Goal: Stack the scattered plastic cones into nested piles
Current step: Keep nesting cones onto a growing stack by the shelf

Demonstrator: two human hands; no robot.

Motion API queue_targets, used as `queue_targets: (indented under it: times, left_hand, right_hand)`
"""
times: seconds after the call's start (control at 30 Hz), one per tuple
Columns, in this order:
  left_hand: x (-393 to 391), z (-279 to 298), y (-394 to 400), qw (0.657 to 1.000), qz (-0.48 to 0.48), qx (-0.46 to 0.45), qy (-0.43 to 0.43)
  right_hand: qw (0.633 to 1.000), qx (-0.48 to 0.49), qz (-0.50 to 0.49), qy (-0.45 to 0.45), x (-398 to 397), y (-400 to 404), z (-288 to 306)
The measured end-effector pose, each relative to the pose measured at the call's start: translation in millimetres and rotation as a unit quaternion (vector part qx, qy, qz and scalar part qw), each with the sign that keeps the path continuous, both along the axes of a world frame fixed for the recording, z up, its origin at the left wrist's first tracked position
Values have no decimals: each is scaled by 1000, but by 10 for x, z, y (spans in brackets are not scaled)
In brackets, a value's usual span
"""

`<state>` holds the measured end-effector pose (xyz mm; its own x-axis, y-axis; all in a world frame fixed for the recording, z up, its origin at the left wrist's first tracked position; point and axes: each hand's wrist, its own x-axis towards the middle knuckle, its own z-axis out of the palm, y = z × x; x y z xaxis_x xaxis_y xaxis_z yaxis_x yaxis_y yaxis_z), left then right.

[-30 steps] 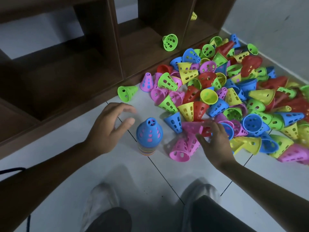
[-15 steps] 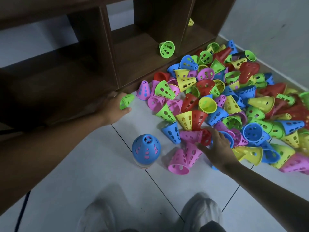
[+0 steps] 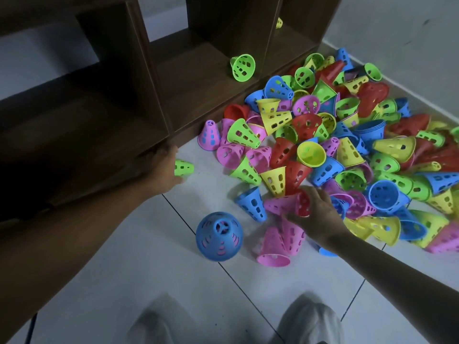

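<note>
Cones [image 3: 330, 150] in pink, green, yellow, red and blue lie heaped on the tiled floor [image 3: 154, 281] against the dark wooden shelf [image 3: 104, 115]. At the heap's near-left edge the left hand [image 3: 161, 170] grips a green cone [image 3: 183, 167], and the right hand [image 3: 315, 214] closes round a pink cone [image 3: 280, 204] with a red one beside it. Between the hands, nearer the person, stands a blue-topped stack [image 3: 219, 235], touched by neither.
</note>
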<state>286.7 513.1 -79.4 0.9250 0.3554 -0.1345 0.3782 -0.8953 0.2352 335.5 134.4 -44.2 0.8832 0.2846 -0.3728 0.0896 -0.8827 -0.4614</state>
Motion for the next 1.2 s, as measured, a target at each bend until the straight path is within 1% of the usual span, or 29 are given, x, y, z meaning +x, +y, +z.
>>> queue_targets:
  times: [0.07,0.1,0.17,0.2,0.27,0.3,0.4,0.5,0.57,0.63,0.73,0.83,0.97,1.07,1.13,1.2]
  left_hand:
    - [-24,14,28,999,-12,28,31]
    - [-29,23,43,999,-16,28,29]
    - [-51,50,25,1000,-10,-17,-1]
    - [-81,76,-4,997,4,-72,-21]
    - [-156,130,-88,977,36,-206,-51]
    - [-199,175,-153,966,43,-247,-68]
    - [-367,454,-440,947,45,-299,-109]
    - [-560,712,-680,925,59,-348,-141]
    - [-667,867,-761,901,73,-400,-151]
    - [-757,1064,-837,872,86,-445,-183]
    - [-888,1389,-969,839,80,-486,-231]
    - [-1026,1578,-1109,831,54,-500,-236]
    - [-1185,1645,-1267,811,-4,-536,-233]
    - [-1263,1599,-1319,819,-45,-529,-216]
    - [-1310,1521,-1335,826,-53,-526,-194]
    - [-1353,1430,-1344,837,-63,-515,-173]
  right_hand:
    - [1000,7,-10,23,36,33,-19]
    - [999,12,-11,33,55,42,-26]
    - [999,25,-9,41,93,37,-36]
    - [998,32,-8,48,106,26,-38]
    - [997,50,2,61,113,3,-38]
    - [996,54,11,66,115,-4,-33]
    - [996,37,41,74,134,-8,-19]
    - [996,11,37,86,149,20,4]
    - [995,-8,27,94,153,53,5]
    - [994,-24,26,101,149,84,6]
    - [995,-16,20,96,141,109,20]
    - [997,7,9,75,116,81,33]
    - [995,73,-9,64,52,-29,85]
    - [982,165,-55,78,-71,-101,182]
    - [960,246,-101,92,-201,-105,293]
    - [924,329,-143,130,-324,-71,430]
